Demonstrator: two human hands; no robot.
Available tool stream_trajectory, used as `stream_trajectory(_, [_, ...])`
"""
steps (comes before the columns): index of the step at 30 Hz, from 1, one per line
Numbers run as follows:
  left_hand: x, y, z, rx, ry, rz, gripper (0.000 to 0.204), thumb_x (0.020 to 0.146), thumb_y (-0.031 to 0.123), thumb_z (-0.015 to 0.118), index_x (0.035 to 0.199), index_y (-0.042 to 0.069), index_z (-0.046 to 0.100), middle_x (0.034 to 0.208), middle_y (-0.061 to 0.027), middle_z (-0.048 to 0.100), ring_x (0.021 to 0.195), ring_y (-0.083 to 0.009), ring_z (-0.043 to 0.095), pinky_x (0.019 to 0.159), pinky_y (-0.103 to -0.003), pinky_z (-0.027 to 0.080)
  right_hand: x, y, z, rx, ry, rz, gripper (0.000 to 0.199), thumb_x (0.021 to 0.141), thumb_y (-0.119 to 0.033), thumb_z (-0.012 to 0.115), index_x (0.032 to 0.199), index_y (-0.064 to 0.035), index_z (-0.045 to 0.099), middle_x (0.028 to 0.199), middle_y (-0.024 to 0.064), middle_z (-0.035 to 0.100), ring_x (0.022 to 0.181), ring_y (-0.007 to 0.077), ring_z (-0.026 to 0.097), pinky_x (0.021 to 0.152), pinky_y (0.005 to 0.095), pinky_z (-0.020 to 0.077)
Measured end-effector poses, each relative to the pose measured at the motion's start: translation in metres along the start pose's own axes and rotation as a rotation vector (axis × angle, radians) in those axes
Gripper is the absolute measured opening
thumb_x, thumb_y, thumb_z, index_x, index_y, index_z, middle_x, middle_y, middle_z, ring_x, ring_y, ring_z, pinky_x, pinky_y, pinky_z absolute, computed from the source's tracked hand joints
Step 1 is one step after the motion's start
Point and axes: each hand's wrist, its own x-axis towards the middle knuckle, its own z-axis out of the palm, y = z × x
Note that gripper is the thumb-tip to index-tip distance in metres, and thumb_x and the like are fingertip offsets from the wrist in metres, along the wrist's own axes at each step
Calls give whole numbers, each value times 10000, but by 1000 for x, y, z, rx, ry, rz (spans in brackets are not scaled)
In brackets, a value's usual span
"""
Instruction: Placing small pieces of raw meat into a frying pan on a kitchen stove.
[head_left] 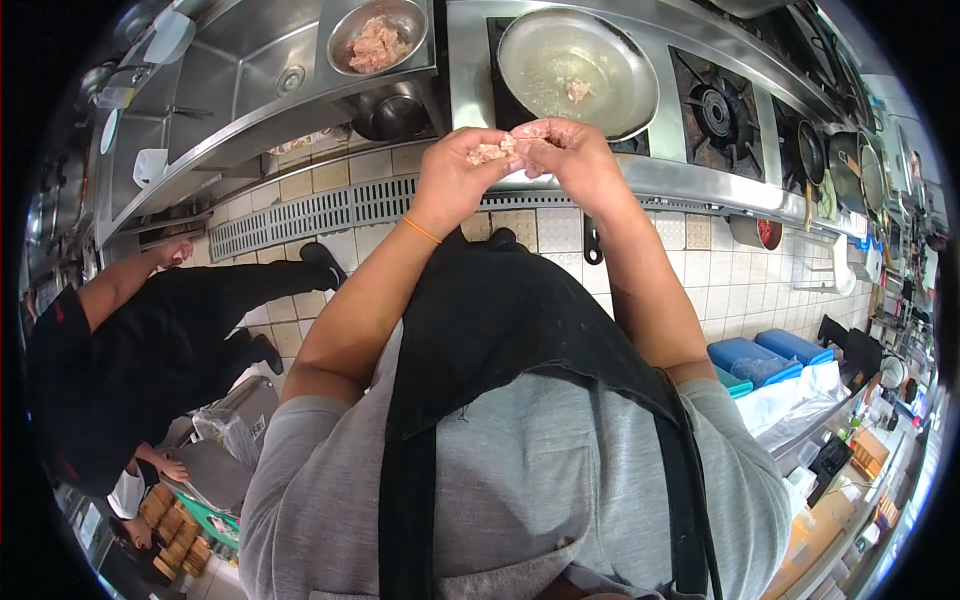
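Note:
My left hand point(455, 170) is closed around a lump of raw minced meat point(487, 154), which shows between thumb and fingers. Pressed close against it, my right hand point(568, 155) has its fingers bent together with bits of mince stuck on them. Both hands are in front of the stove's near edge, just below a wide pan point(540, 95). Clear liquid covers the pan's bottom, and one small piece of mince point(577, 90) lies in it. To the left, a steel bowl point(334, 50) holds a larger mound of raw mince point(378, 46).
Right of the pan is a bare gas burner point(717, 112). A steel sink point(245, 60) is at the far left. Below the counter runs a floor grate point(300, 220). A co-worker in black point(150, 330) stands at my left, and blue-lidded containers point(760, 358) sit at my right.

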Motion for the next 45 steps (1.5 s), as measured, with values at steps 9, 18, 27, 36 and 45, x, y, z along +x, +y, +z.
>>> stream_trajectory(9, [1,6,-5,175,62,147,275,877,149,782,1117,27,724,1025,-66,660,938,-160,656,831,-314,544,-1,-2,4,450,152,99,271,953,-50,613,1191,79,615,1010,119,709,841,180,686,816,318,575])
stream_trajectory(18, [4,10,-9,329,36,338,268,777,141,811,1026,62,750,927,-96,696,845,-261,679,786,-350,541,-14,-7,15,243,36,39,269,962,-178,697,1152,12,684,1019,64,716,870,126,680,754,267,571])
stream_trajectory(27, [0,14,-5,271,-34,280,95,841,101,780,908,37,761,845,-69,694,798,-188,679,731,-302,538,-21,-4,0,80,146,30,222,967,-184,676,1077,3,724,895,25,719,653,49,540,553,204,426])
stream_trajectory(36, [-10,-11,-31,-246,99,-205,140,959,106,686,1032,-11,705,955,-66,707,767,-121,684,691,-259,579,-19,-40,-87,-26,543,-133,265,962,-194,648,1146,-23,734,786,-20,663,633,29,473,541,189,365])
stream_trajectory(45, [-20,-16,-34,-611,95,-268,101,972,31,604,1061,-7,631,986,-85,688,857,-153,684,799,-295,569,45,-7,-110,-376,499,-184,203,903,-135,726,1022,27,757,942,84,767,869,138,688,839,272,528])
